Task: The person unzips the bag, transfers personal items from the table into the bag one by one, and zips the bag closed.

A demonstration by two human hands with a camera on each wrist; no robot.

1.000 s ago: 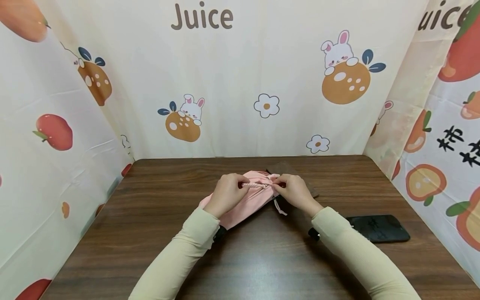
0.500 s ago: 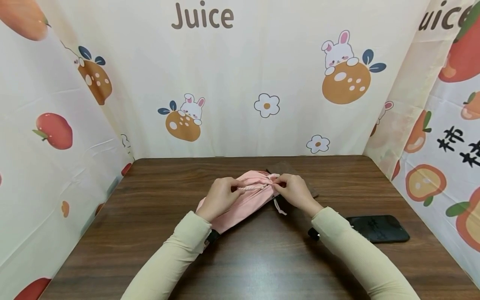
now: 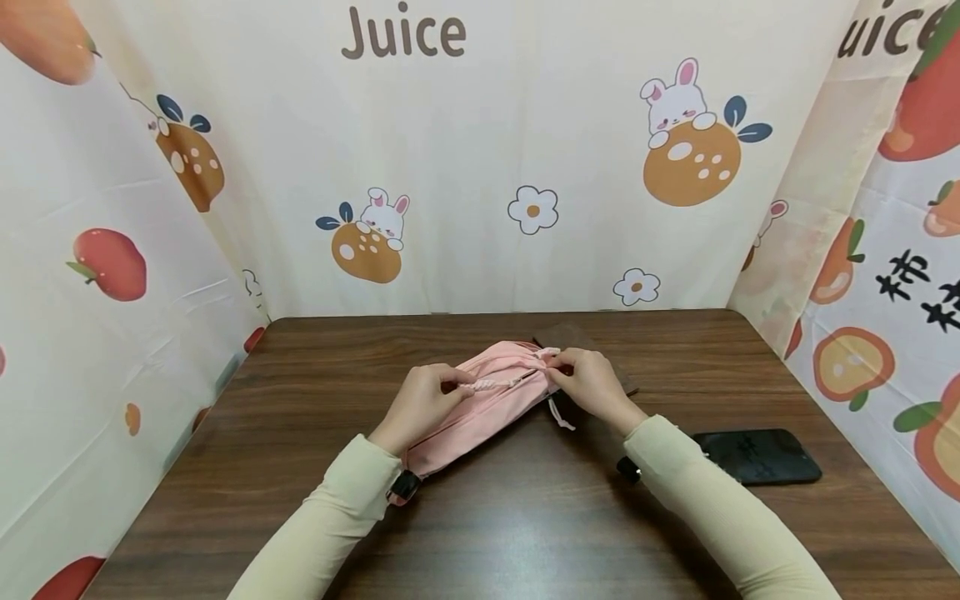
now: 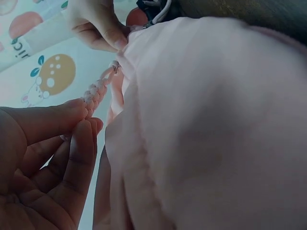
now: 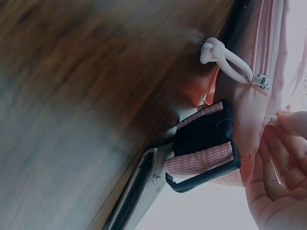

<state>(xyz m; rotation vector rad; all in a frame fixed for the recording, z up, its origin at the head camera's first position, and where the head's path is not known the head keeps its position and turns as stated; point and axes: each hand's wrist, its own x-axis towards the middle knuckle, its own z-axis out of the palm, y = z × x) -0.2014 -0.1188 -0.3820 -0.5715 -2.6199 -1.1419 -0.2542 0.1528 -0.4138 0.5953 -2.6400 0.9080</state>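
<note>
A pink waist bag [image 3: 480, 423] lies slantwise across the table. My left hand [image 3: 423, 402] pinches the end of a braided pink zipper pull [image 4: 95, 95] between thumb and forefinger, its cord taut along the bag's top. A narrow dark gap shows in the zipper behind the pull. At the bag's right end, my right hand [image 3: 591, 385] pinches the pink fabric with thumb and fingers. Below that hand, a second zipper carries a knotted cord loop [image 5: 231, 62]. A black strap buckle [image 5: 204, 136] hangs beside the bag's end in the right wrist view.
A dark, flat, folder-like thing [image 3: 573, 336] lies partly under and behind the bag's right end. A black phone [image 3: 761, 457] lies to the right, beside my right forearm. Printed curtains [image 3: 480, 150] enclose the brown wooden table [image 3: 315, 367] at the back and sides.
My left hand has moved left and toward me along the bag, drawing the braided pull with it. The zipper gap has lengthened. My right hand stays in place at the bag's end.
</note>
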